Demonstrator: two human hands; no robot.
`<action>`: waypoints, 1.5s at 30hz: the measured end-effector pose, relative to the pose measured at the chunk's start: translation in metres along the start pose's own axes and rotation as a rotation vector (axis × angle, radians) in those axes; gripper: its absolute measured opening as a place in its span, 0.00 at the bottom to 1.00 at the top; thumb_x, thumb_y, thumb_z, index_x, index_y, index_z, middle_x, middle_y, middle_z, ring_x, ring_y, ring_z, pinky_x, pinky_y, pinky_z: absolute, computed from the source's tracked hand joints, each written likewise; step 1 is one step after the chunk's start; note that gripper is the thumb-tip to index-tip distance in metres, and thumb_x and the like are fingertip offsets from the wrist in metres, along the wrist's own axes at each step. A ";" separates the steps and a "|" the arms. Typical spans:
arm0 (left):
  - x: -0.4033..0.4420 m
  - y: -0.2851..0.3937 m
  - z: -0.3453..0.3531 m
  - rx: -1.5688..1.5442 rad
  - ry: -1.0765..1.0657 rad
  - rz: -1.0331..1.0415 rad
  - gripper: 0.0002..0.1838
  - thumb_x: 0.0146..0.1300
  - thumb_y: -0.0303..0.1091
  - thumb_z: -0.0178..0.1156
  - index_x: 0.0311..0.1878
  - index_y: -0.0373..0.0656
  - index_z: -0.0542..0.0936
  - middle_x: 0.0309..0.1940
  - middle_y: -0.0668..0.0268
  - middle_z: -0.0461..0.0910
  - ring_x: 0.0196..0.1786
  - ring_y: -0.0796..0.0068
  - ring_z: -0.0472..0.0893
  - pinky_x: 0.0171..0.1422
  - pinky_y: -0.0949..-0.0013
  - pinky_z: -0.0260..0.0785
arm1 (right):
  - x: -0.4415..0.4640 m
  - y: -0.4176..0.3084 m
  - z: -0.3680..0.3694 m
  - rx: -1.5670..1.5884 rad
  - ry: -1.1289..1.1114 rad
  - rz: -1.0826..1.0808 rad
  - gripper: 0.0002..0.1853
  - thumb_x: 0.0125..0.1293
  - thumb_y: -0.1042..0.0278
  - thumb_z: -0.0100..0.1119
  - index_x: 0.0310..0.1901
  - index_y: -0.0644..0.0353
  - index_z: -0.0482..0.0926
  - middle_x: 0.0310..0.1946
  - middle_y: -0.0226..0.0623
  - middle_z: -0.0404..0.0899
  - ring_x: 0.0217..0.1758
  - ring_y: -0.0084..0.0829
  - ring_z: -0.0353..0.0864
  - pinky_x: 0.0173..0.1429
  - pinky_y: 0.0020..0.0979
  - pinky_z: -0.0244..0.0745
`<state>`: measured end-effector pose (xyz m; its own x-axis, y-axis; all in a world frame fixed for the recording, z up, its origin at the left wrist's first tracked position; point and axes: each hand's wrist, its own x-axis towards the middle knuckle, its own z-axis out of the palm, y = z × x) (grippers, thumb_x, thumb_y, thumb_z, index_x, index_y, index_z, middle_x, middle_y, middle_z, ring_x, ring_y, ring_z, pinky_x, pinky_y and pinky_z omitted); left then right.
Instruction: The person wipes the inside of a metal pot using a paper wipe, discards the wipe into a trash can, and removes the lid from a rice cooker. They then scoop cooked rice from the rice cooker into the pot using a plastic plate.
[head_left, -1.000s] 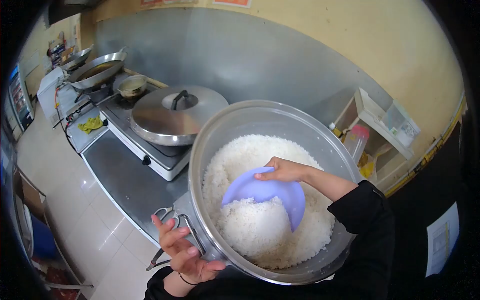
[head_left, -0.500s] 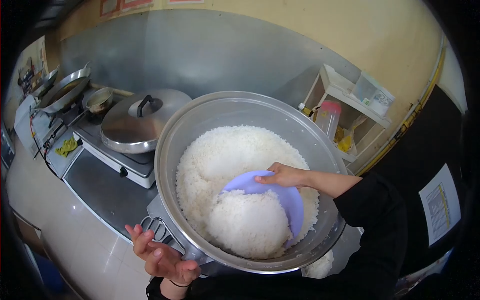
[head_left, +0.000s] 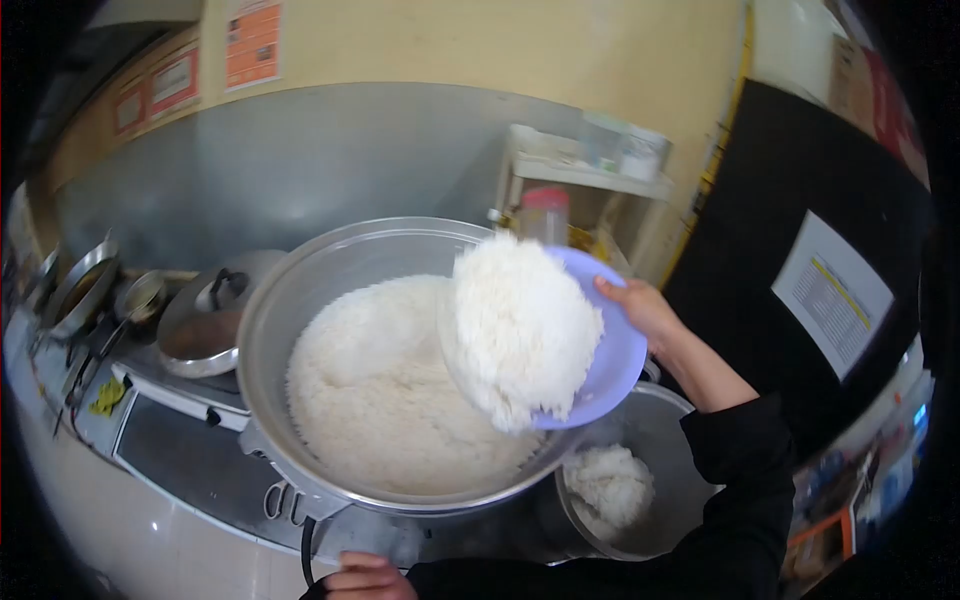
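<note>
My right hand (head_left: 640,312) grips the rim of a purple plastic bowl (head_left: 622,350), thumb on its inner side. A large heap of white rice (head_left: 525,330) fills the tilted bowl, over the right rim of the big metal pot (head_left: 262,340). More rice (head_left: 400,400) lies inside that pot. To the lower right, a second metal pot (head_left: 680,425) holds a smaller clump of rice (head_left: 612,485). My left hand (head_left: 365,578) is at the bottom edge, below the big pot and clear of it, its fingers curled and partly cut off by the frame.
A stove (head_left: 180,392) with a lidded pan (head_left: 205,335) stands at the left, near woks (head_left: 85,290) and a yellow-green cloth (head_left: 107,396). Scissors (head_left: 283,502) hang by the big pot's handle. Behind is a white shelf (head_left: 590,172) with a red-lidded container (head_left: 545,215).
The bowl of rice has been lifted out of the big pot and moved right, to its rim. My left hand has left the pot's side and its fingers have curled. The view has turned right.
</note>
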<state>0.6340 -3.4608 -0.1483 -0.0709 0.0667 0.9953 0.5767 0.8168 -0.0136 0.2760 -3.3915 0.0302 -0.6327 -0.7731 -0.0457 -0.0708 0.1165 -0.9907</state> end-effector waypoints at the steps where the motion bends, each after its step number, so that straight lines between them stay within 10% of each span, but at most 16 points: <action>1: 0.007 0.002 0.009 -0.070 -0.140 -0.110 0.28 0.49 0.49 0.57 0.51 0.47 0.64 0.41 0.57 0.67 0.46 0.58 0.68 0.55 0.50 0.53 | -0.013 -0.004 -0.014 0.060 0.058 -0.016 0.19 0.58 0.62 0.49 0.44 0.70 0.68 0.36 0.43 0.74 0.35 0.29 0.75 0.40 0.29 0.70; 5: 0.003 0.003 0.067 -0.377 -0.785 -0.762 0.19 0.53 0.40 0.53 0.46 0.43 0.66 0.49 0.59 0.59 0.53 0.64 0.60 0.57 0.53 0.53 | -0.078 0.003 -0.082 0.121 0.323 -0.118 0.17 0.56 0.64 0.51 0.42 0.70 0.70 0.33 0.42 0.75 0.32 0.29 0.76 0.38 0.30 0.71; 8: -0.025 -0.019 0.117 -0.774 -1.054 -1.430 0.38 0.49 0.43 0.59 0.58 0.41 0.51 0.52 0.56 0.58 0.57 0.56 0.58 0.55 0.62 0.57 | -0.130 0.022 -0.129 0.026 0.493 -0.102 0.12 0.54 0.70 0.53 0.38 0.69 0.72 0.29 0.38 0.75 0.29 0.28 0.76 0.36 0.30 0.71; 13: -0.069 -0.019 0.179 -0.550 -0.647 -1.290 0.45 0.53 0.47 0.53 0.60 0.36 0.34 0.59 0.45 0.38 0.63 0.52 0.42 0.63 0.60 0.37 | -0.181 0.108 -0.155 -0.607 0.762 -0.227 0.10 0.52 0.72 0.52 0.38 0.61 0.74 0.24 0.36 0.76 0.24 0.29 0.75 0.31 0.28 0.71; 17: -0.059 -0.015 0.208 -0.500 -0.440 -1.290 0.44 0.54 0.43 0.52 0.60 0.35 0.33 0.60 0.47 0.37 0.63 0.56 0.41 0.64 0.62 0.34 | -0.197 0.169 -0.120 -1.416 0.508 -0.524 0.23 0.41 0.78 0.50 0.44 0.47 0.73 0.28 0.41 0.74 0.23 0.38 0.74 0.29 0.31 0.70; 34: -0.072 -0.016 0.219 -0.512 -0.420 -1.285 0.45 0.53 0.31 0.52 0.60 0.38 0.27 0.61 0.49 0.35 0.63 0.60 0.41 0.64 0.67 0.35 | -0.138 0.225 -0.070 -1.281 -0.518 -0.350 0.27 0.36 0.76 0.51 0.45 0.45 0.73 0.24 0.38 0.76 0.27 0.38 0.75 0.33 0.35 0.70; 45: -0.066 -0.018 0.218 -0.512 -0.384 -1.258 0.47 0.52 0.39 0.56 0.59 0.33 0.31 0.57 0.44 0.42 0.61 0.51 0.46 0.63 0.59 0.39 | -0.145 0.123 -0.111 -1.514 -0.161 -0.331 0.25 0.40 0.74 0.51 0.45 0.40 0.72 0.22 0.35 0.73 0.23 0.34 0.74 0.25 0.30 0.69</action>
<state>0.4512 -3.3550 -0.2343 -0.9188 -0.3229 0.2269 0.1847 0.1563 0.9703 0.2733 -3.1956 -0.0706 -0.3525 -0.9353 0.0296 -0.9315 0.3537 0.0849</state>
